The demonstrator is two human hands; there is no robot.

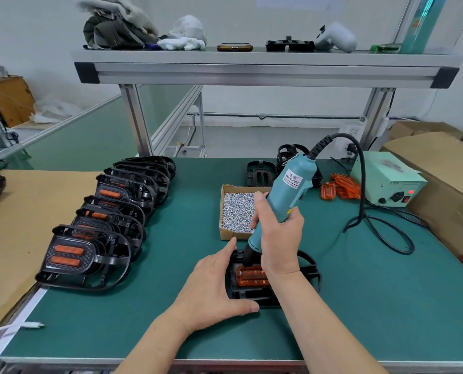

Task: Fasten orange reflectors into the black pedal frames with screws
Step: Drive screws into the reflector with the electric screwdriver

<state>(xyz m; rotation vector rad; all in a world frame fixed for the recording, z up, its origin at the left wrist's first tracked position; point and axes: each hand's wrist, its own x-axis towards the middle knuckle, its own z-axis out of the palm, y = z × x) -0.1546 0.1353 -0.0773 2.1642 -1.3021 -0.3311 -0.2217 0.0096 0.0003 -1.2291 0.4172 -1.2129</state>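
A black pedal frame (pixel 310 268) lies on the green mat near the front, with an orange reflector (pixel 252 276) seated in it. My right hand (pixel 277 238) grips a teal electric screwdriver (pixel 287 190), its black tip down on the reflector's left end. My left hand (pixel 214 282) holds the frame's left side, thumb along its front edge and index finger along its far edge. A cardboard box of silver screws (pixel 237 211) stands just behind the frame. Loose orange reflectors (pixel 341 186) lie at the back right.
A row of several finished pedals (pixel 89 247) leans along the left of the mat. Empty black frames (pixel 261 175) sit behind the screw box. The screwdriver's power unit (pixel 387 184) and looping black cable (pixel 381 228) occupy the right. A shelf (pixel 265 68) spans overhead.
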